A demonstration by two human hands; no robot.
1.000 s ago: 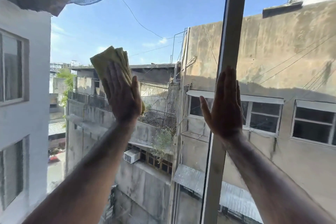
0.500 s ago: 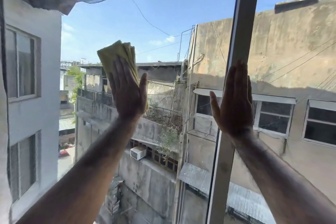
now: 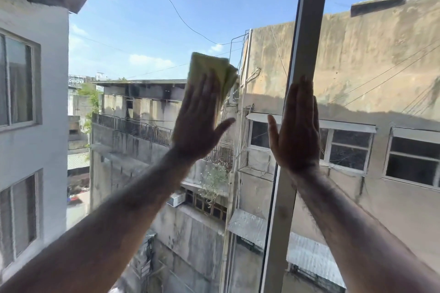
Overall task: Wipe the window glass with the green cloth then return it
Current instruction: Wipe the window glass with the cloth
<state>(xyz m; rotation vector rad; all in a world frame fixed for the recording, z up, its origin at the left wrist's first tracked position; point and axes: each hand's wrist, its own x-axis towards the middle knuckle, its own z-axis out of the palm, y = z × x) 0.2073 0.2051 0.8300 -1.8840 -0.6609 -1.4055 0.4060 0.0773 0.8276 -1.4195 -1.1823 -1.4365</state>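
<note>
A folded green cloth (image 3: 209,70) is pressed flat against the window glass (image 3: 142,38) under my left hand (image 3: 198,121). The fingers lie spread over the cloth's lower part and its upper edge sticks out above the fingertips. My right hand (image 3: 297,131) rests flat and open against the grey vertical window frame (image 3: 307,38), fingers pointing up, holding nothing. Both forearms reach up from the bottom corners of the view.
The grey frame bar runs from top to bottom right of centre and splits the window into two panes. Through the glass I see concrete buildings, a railed balcony (image 3: 133,126), windows, wires, a dark net at the top left and blue sky.
My left hand has slid the cloth to the right across the glass, closer to the frame bar. My right hand has stayed flat on the frame.
</note>
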